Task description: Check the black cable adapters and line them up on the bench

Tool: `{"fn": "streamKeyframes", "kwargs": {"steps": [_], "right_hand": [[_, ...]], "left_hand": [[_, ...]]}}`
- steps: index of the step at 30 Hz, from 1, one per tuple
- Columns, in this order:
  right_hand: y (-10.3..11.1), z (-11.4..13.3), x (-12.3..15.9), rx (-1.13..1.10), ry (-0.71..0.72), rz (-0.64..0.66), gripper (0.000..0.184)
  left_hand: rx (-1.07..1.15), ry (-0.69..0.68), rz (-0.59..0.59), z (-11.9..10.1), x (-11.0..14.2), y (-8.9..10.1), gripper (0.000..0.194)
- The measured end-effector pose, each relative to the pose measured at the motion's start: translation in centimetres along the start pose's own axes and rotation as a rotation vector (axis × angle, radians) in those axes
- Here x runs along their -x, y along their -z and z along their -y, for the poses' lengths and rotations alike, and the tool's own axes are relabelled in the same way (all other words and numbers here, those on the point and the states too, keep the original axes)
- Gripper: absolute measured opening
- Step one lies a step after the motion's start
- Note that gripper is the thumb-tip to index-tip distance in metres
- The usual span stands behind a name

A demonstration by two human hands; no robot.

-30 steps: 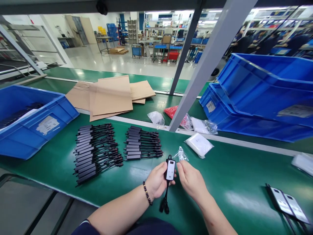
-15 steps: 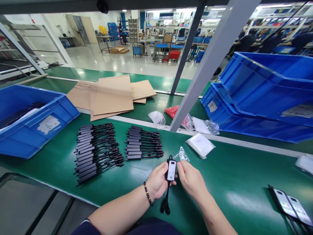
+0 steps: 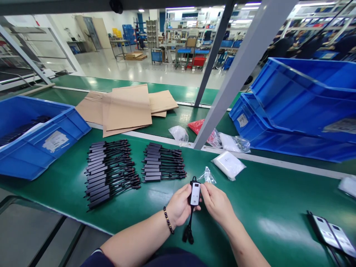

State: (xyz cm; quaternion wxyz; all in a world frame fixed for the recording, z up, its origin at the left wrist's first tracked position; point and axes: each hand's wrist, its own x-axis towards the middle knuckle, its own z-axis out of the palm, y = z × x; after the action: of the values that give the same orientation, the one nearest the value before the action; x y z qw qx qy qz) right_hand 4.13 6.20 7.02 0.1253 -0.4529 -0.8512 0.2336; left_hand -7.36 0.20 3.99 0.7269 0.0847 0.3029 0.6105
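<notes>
My left hand [image 3: 178, 208], with a bead bracelet on its wrist, grips a small black module [image 3: 195, 193] that has a white label on its face. A black cable with plugs [image 3: 188, 233] hangs from the module's lower end. My right hand [image 3: 216, 204] pinches at the module's right edge with its fingertips. A small crumpled clear bag [image 3: 208, 175] lies on the green bench just beyond my fingers. Two rows of like black modules with cables [image 3: 111, 171] [image 3: 162, 162] lie stacked to the left.
A blue bin [image 3: 36, 138] stands at the left and stacked blue bins [image 3: 294, 111] at the right. Cardboard sheets [image 3: 126, 108] lie behind. White packets [image 3: 228, 164] and a red bag [image 3: 196, 126] sit by a grey slanted post [image 3: 236, 74]. Labelled modules [image 3: 330, 233] lie far right.
My right fingertips have shifted slightly inward onto the module's edge; the module stays in my left hand. The view has drifted a little.
</notes>
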Motion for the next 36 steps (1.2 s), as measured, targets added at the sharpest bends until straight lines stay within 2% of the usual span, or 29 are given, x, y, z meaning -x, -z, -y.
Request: {"fn": "streamKeyframes", "kwargs": {"steps": [5,12,24,26,31,33,36], "right_hand": [[0.4,-0.1,0.2,-0.031,0.054,-0.005,0.033],[-0.3,-0.5,-0.1,0.111,0.016,-0.032,0.031],[-0.2,-0.4,-0.4,0.068,0.002,0.009,0.033],[0.0,-0.3,-0.1,0.027,0.024,0.021,0.034],[1.3,-0.8,0.7,-0.102,0.191,0.058,0.037],[1.5,-1.9,-0.1,0.006,0.158,0.021,0.039],[1.1,-4.1,-2.3,0.375,-0.014,0.001,0.040]], "left_hand": [[0.019,0.013,-0.025,0.0,0.0,0.1,0.028],[0.007,0.008,-0.008,0.0,0.0,0.0,0.029],[0.013,0.014,-0.028,0.0,0.0,-0.1,0.027],[0.012,0.014,-0.034,0.0,0.0,-0.1,0.028],[0.014,0.015,-0.061,-0.2,-0.1,0.1,0.027],[0.022,0.018,-0.093,-0.4,-0.3,0.1,0.028],[0.035,0.007,-0.127,-0.5,-0.5,0.2,0.029]]}}
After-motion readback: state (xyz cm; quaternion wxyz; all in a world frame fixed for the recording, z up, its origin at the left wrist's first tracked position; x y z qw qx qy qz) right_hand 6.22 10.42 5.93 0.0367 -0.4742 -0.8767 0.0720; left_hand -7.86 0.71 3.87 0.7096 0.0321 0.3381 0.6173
